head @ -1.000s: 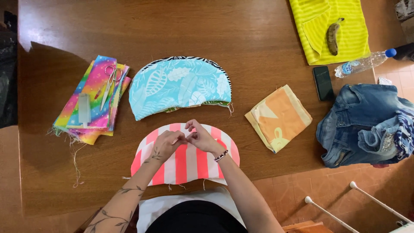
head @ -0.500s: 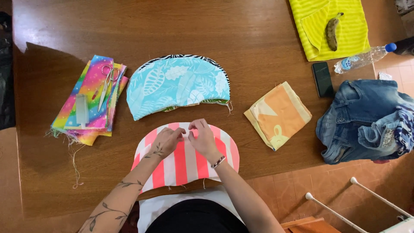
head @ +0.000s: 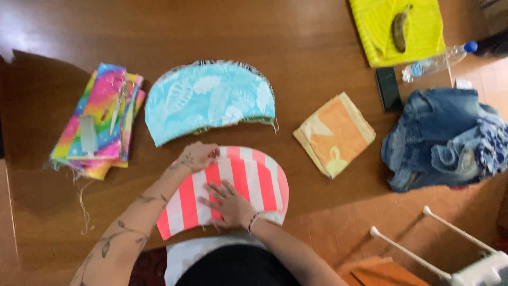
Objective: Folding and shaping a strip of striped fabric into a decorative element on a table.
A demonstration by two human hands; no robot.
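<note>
Pressing flat on the pink-and-white striped fabric piece (head: 241, 185) with the right hand (head: 227, 204), fingers spread wide, palm down on the middle stripes. Pinching the piece's upper curved edge with the left hand (head: 198, 156), fingertips drawn together right at the rim. Lying half-moon shaped at the near edge of the wooden table (head: 211, 32), long axis running left to right and tilting down toward the left, straight side toward the body, curve pointing away. Sitting directly under both hands, so nothing to reach for; left hand closer to the curved rim, right hand closer to the straight edge.

Resting just beyond the curve, near but apart: a blue leaf-print fabric piece (head: 211, 98) of the same shape. Off to the left, a stack of rainbow fabric (head: 98, 119) with scissors (head: 117, 103) lying on top. To the right, a folded orange cloth (head: 334, 133), then a dark phone (head: 388, 88), a heap of denim (head: 444, 137), a plastic bottle (head: 436, 62) and a yellow cloth (head: 405, 29) with a dark banana-like thing (head: 399, 27) on it. Nothing crowding the striped piece itself.
</note>
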